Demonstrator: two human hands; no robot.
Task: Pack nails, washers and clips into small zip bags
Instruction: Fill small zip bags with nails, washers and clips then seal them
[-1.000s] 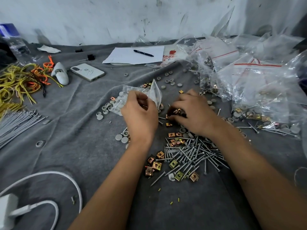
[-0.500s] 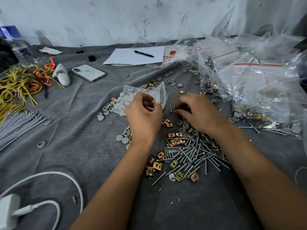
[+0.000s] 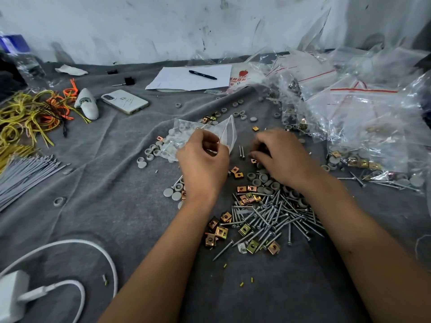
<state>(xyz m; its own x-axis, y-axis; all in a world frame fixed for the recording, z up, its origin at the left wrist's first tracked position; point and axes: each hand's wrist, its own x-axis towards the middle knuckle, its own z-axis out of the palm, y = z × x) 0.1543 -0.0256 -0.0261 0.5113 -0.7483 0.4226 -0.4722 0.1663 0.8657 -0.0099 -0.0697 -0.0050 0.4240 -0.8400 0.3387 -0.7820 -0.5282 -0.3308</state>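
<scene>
Left hand: pinches mouth of bag, washers visible inside | Right hand: fingers curled down on cloth, contents cannot tell | Clips: between hands and just near of both | Nails: heaped near right wrist | Filled bags: right of right hand.

Soft even light, sharp, wide-angle edge distortion.
</scene>
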